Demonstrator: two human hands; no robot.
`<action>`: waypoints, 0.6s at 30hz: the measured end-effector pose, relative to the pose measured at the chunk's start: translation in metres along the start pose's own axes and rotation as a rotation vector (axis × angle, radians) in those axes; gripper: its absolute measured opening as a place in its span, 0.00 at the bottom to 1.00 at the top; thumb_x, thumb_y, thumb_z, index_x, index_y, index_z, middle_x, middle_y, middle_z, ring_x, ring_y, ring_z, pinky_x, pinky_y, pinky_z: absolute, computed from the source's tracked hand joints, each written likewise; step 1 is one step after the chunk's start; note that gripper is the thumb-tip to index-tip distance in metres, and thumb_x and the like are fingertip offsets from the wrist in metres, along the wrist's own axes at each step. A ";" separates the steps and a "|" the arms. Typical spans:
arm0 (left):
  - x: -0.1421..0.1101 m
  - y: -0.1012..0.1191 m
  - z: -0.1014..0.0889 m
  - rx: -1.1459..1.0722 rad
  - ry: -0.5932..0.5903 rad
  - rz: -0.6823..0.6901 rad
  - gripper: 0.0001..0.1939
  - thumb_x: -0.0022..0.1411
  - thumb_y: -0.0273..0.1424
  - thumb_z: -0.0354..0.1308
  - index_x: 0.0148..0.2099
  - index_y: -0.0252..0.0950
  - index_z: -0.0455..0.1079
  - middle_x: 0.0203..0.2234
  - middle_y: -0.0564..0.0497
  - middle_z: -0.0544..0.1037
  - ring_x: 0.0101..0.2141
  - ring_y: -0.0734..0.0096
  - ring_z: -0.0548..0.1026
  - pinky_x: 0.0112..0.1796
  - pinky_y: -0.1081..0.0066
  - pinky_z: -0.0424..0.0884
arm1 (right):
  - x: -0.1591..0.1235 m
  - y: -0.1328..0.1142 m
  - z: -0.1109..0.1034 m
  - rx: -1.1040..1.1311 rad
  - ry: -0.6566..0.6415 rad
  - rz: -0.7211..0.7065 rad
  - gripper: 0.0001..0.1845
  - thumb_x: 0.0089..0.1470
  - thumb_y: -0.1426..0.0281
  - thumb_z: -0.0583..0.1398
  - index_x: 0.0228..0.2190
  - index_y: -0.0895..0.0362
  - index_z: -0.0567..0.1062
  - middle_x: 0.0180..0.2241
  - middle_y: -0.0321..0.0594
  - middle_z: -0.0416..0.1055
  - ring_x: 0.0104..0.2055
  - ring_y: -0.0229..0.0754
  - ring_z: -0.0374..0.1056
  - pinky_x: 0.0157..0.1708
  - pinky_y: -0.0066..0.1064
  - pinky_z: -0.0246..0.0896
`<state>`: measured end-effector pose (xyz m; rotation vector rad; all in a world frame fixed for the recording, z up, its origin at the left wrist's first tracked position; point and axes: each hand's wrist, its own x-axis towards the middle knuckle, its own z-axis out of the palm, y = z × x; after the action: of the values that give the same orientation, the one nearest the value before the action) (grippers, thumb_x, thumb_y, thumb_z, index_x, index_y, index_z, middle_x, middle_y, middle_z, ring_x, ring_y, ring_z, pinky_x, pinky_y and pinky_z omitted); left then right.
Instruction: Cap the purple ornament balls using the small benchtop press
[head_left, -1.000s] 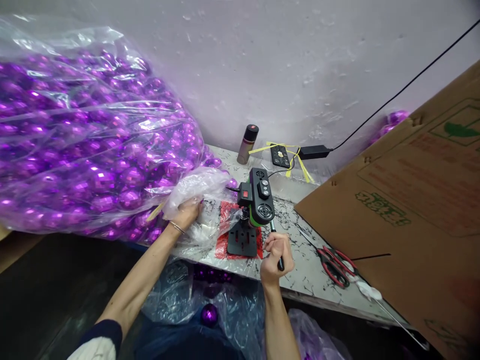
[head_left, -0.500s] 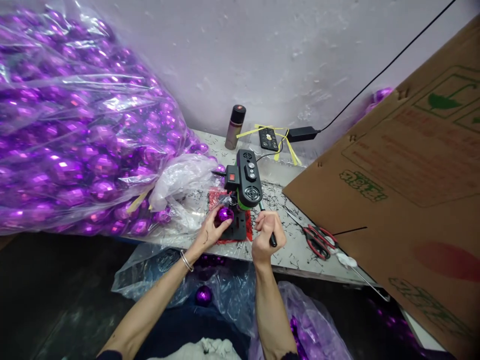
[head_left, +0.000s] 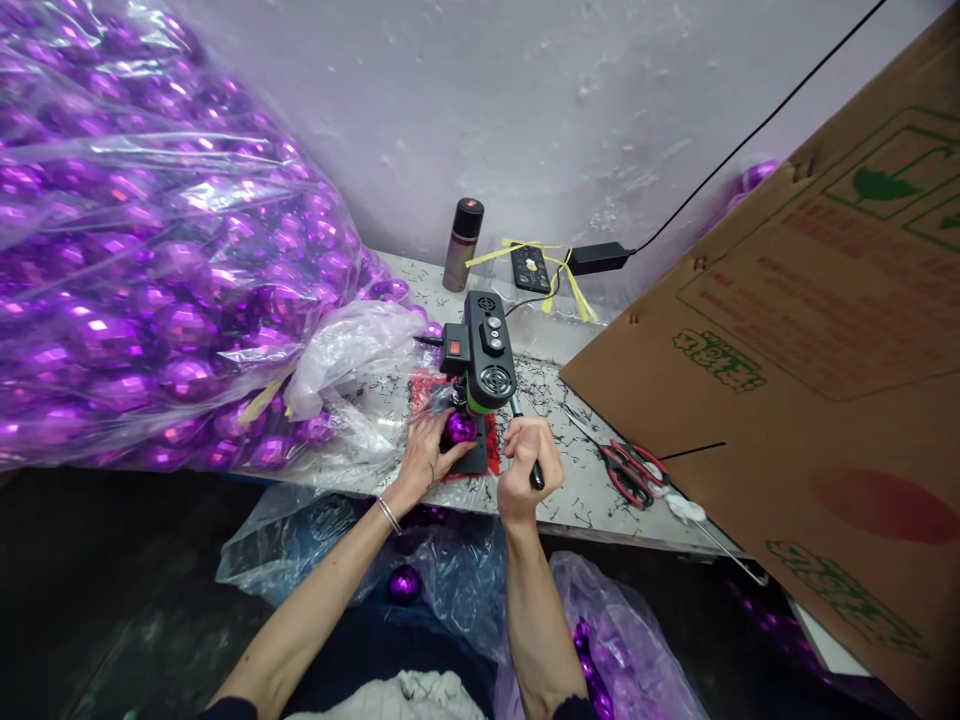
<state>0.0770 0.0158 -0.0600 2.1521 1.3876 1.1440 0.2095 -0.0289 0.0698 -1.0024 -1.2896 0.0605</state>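
A shiny purple faceted bauble (head_left: 460, 428) is held in my left hand (head_left: 429, 455), thumb on its near side and fingers to its left. It sits against the front of a small black bench press (head_left: 491, 350) with a red switch, over the dark base plate (head_left: 472, 461). Wrapped round the black-ended lever handle (head_left: 537, 476) on the press's right side is my right hand (head_left: 528, 468), closed in a fist. The spot where the bauble meets the press is partly hidden by the machine's head.
A big clear bag of purple baubles (head_left: 172, 300) fills the left. Red-handled scissors (head_left: 630, 472) and a large cardboard box (head_left: 787, 380) are at right. Behind the press stand a spray can (head_left: 463, 245) and a phone-like black item (head_left: 530, 267). Another bauble (head_left: 404, 584) lies below the table edge.
My left hand has moved the bauble slightly right, in under the press head. My right hand stays gripping the lever. The whole view has shifted a little.
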 end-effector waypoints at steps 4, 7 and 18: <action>0.002 0.004 0.009 0.016 0.003 -0.058 0.30 0.70 0.47 0.65 0.66 0.37 0.68 0.53 0.39 0.82 0.54 0.47 0.80 0.57 0.50 0.72 | -0.002 0.000 0.000 -0.014 0.006 0.014 0.22 0.72 0.71 0.52 0.23 0.53 0.65 0.24 0.33 0.66 0.28 0.37 0.66 0.30 0.33 0.58; 0.002 0.005 0.013 0.006 -0.002 -0.084 0.29 0.70 0.46 0.65 0.66 0.36 0.68 0.53 0.38 0.82 0.54 0.48 0.79 0.57 0.50 0.71 | -0.006 0.003 0.000 -0.033 0.007 0.000 0.21 0.72 0.71 0.52 0.24 0.53 0.66 0.24 0.33 0.66 0.28 0.37 0.66 0.30 0.34 0.59; 0.002 0.005 0.013 -0.014 -0.027 -0.107 0.28 0.70 0.44 0.66 0.65 0.38 0.69 0.51 0.40 0.82 0.52 0.49 0.78 0.55 0.53 0.70 | -0.033 0.036 0.005 -0.023 0.036 -0.107 0.21 0.73 0.68 0.49 0.25 0.52 0.64 0.26 0.32 0.65 0.27 0.36 0.65 0.31 0.34 0.61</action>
<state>0.0909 0.0165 -0.0642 2.0495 1.4594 1.0774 0.2117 -0.0229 0.0212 -0.9491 -1.3112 -0.0542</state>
